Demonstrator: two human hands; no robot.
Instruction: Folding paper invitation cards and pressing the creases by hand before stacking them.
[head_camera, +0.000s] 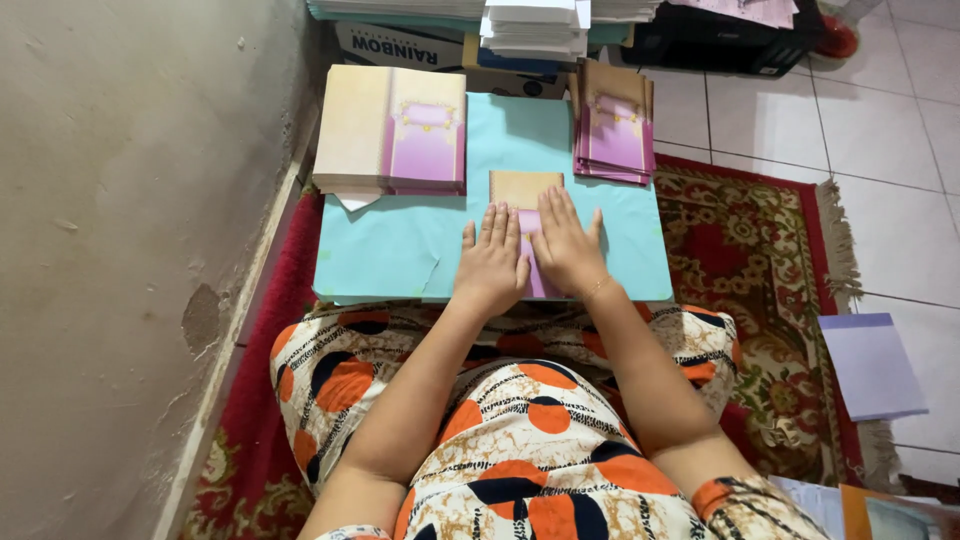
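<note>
My left hand and my right hand lie flat, side by side, palms down on a folded tan and pink card. The card rests on a light blue board that sits across my lap. Only the card's top part and a pink strip between my hands show. A thick stack of unfolded cream and pink sheets lies at the board's far left. A smaller pile of folded brown and pink cards stands at the far right.
A plastered wall runs close along the left. A red patterned rug covers the tiled floor. Stacks of white paper and a box sit beyond the board. A pale lilac sheet lies at the right.
</note>
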